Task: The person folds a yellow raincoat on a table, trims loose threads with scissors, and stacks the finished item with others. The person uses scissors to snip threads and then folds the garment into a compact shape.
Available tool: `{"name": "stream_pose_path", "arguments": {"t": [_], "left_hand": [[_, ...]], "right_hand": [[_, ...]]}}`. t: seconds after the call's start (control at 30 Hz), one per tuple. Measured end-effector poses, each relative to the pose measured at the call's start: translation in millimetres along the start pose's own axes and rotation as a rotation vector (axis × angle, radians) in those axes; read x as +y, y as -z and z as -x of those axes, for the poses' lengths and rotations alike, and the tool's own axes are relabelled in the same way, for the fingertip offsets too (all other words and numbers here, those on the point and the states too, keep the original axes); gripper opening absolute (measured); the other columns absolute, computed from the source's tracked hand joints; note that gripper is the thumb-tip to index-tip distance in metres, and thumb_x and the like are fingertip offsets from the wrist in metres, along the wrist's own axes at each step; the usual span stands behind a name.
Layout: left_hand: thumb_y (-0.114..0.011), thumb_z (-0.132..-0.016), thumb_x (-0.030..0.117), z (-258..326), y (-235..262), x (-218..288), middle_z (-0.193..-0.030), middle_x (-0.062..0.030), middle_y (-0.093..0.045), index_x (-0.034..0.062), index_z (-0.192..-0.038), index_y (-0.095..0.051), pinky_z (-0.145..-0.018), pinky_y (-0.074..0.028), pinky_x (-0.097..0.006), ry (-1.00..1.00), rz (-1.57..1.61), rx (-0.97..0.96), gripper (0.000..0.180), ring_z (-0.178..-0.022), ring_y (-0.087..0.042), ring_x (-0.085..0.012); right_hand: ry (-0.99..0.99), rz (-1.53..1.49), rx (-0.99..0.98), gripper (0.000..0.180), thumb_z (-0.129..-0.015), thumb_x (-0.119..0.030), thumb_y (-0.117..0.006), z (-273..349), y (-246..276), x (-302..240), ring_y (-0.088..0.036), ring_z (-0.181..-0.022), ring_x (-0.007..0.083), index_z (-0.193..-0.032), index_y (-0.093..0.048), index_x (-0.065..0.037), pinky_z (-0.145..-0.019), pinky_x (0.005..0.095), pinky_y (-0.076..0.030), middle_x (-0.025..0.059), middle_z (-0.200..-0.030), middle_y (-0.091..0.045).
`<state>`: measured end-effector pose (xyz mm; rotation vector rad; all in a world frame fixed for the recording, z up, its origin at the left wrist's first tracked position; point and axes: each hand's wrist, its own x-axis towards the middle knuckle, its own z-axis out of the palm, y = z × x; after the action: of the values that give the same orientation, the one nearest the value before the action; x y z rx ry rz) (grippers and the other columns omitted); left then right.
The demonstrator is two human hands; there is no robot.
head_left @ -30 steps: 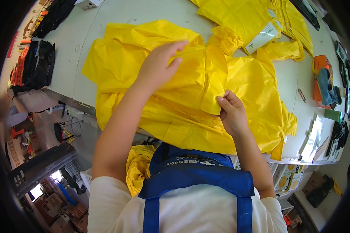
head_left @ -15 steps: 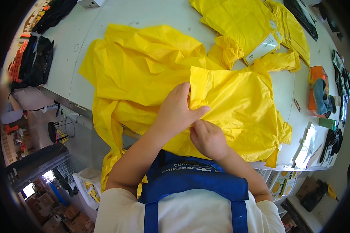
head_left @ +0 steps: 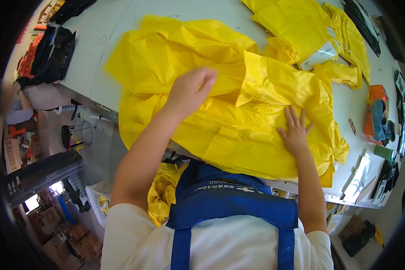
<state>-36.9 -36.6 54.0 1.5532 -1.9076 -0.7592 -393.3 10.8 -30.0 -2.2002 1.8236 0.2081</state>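
A rumpled yellow garment (head_left: 252, 150) lies along the worktop's (head_left: 117, 31) near edge. The person's right hand (head_left: 296, 134) rests flat on it, fingers spread; the left hand (head_left: 192, 90) has curled fingers, blurred, and I cannot tell whether they grip.

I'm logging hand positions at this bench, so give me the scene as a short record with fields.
Left hand: curled, over the large crumpled shiny yellow fabric; grip unclear
Right hand: open, spread palm down on that fabric
Surface: pale grey tabletop
Far right: yellow fabric bundle with a white rectangular label
Right edge: orange cardboard box, blue-grey cloth, green cylinder
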Motion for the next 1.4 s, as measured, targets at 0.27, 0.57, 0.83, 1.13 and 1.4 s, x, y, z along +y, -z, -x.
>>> {"name": "stream_pose_path", "arguments": {"t": [0.27,0.57,0.83,1.13,1.4], "left_hand": [[-0.068,-0.078,0.012,125,26,-61,-0.121,-0.0129,-0.051,0.0059,-0.122,-0.052,-0.089,-0.043,-0.042,0.329,-0.625,0.157,0.047,-0.109,-0.049,-0.0343],[-0.067,-0.078,0.013,145,62,-80,-0.092,-0.0102,-0.059,0.0065,-0.097,-0.063,-0.078,-0.045,-0.039,0.311,-0.774,0.155,0.020,-0.095,-0.055,-0.0314],[-0.064,-0.084,0.019,170,95,-82,-0.076,-0.0143,-0.061,0.0033,-0.095,-0.060,-0.062,-0.045,-0.035,0.615,0.084,-0.375,0.020,-0.070,-0.061,-0.0255],[-0.059,-0.089,0.014,162,74,-114,-0.105,-0.0068,-0.062,0.0040,-0.109,-0.056,-0.051,-0.043,-0.022,1.041,1.188,0.071,0.022,-0.084,-0.061,-0.0176],[-0.057,-0.090,0.008,164,39,-130,-0.091,-0.0020,-0.059,0.0053,-0.106,-0.056,-0.046,-0.038,-0.017,0.841,1.731,0.322,0.016,-0.075,-0.054,-0.0083]], "right_hand": [[0.272,-0.337,0.095,0.039,-0.082,-0.021,-0.063,-13,32,-73,-0.049,-0.114,0.0337,-0.116,-0.056,-0.006,-0.097,0.0480,-0.037,0.0133,-0.119,-0.056],[0.439,-0.515,-0.060,0.024,-0.083,-0.022,-0.059,-71,-13,-227,-0.060,-0.088,0.0353,-0.098,-0.064,-0.003,-0.080,0.0416,-0.047,0.0175,-0.094,-0.064],[0.384,-0.664,-0.222,0.023,-0.081,-0.020,-0.063,-58,-25,-214,-0.062,-0.085,0.0345,-0.095,-0.065,-0.003,-0.078,0.0391,-0.049,0.0178,-0.090,-0.066],[0.256,-0.556,-0.333,0.021,-0.073,-0.018,-0.070,-70,-16,-219,-0.063,-0.077,0.0313,-0.087,-0.067,-0.004,-0.072,0.0374,-0.050,0.0147,-0.080,-0.066],[0.260,-0.394,-0.290,0.027,-0.075,-0.019,-0.069,-73,-14,-221,-0.062,-0.081,0.0333,-0.095,-0.064,-0.002,-0.072,0.0392,-0.049,0.0167,-0.091,-0.064]]}}
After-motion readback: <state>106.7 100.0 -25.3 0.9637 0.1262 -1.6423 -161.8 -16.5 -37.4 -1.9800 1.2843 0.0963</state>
